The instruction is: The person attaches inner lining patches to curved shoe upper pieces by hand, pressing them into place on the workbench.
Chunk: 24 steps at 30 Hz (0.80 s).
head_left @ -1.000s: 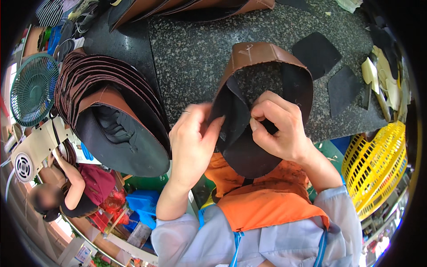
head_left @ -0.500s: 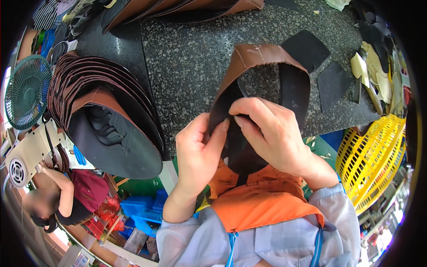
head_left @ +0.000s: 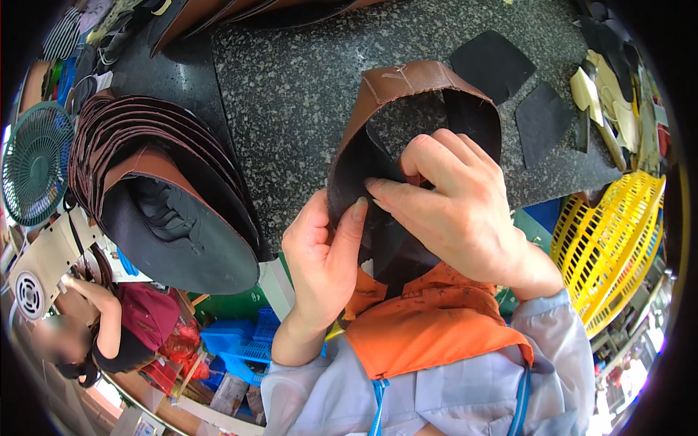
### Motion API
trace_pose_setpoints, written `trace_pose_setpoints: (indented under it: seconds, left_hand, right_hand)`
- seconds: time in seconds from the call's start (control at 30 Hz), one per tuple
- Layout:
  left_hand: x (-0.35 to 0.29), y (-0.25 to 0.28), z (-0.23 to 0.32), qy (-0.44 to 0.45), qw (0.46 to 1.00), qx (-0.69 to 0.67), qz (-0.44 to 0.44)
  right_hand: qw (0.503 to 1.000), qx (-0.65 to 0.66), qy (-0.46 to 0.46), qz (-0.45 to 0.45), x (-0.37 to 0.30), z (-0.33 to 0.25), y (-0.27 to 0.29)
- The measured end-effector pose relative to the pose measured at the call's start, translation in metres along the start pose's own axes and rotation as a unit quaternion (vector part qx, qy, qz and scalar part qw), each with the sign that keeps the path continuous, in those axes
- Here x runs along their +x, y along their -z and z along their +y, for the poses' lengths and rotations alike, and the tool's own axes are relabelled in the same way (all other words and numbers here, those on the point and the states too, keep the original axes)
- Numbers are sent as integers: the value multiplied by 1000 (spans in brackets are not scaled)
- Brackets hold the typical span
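A brown leather loop with a black lining [head_left: 407, 78], perhaps a shoe upper, stands in front of me at the near edge of the table. My left hand [head_left: 323, 258] grips its left wall, thumb on the black lining and fingers outside. Inside the loop, my right hand [head_left: 462, 211] presses its thumb against the lining with the fingers curled. Whether it pinches a flap of the lining there is hidden by the fingers. Beyond the loop, two flat black pieces [head_left: 493, 65] lie on the speckled stone tabletop [head_left: 291, 109].
To the left stands a nested stack of brown leather pieces with black linings [head_left: 182, 240]. More brown leather pieces [head_left: 211, 22] lie at the far edge. A yellow plastic basket [head_left: 607, 251] is at right, a green fan [head_left: 38, 163] at left, near another person [head_left: 109, 320].
My right thumb and fingers have shifted up and spread slightly along the lining. The left hand keeps its grip on the leather wall. The whole view has shifted a little.
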<state>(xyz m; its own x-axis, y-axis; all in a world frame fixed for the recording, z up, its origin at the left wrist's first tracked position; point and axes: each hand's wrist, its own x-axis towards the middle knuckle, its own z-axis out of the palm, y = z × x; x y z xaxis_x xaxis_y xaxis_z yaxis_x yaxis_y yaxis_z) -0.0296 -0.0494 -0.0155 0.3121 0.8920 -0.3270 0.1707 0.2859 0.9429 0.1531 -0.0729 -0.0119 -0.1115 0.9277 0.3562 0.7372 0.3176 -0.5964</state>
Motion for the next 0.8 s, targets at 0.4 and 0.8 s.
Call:
trace_pose_setpoints:
  seconds: [0.4, 0.8]
  left_hand:
    - [-2, -6, -1, -124, 983, 135, 29]
    - [-2, -5, 9, -53, 994, -98, -22]
  right_hand:
    - [991, -102, 54, 69, -2, -23, -7]
    - [990, 0, -16, 137, -1, 4, -3]
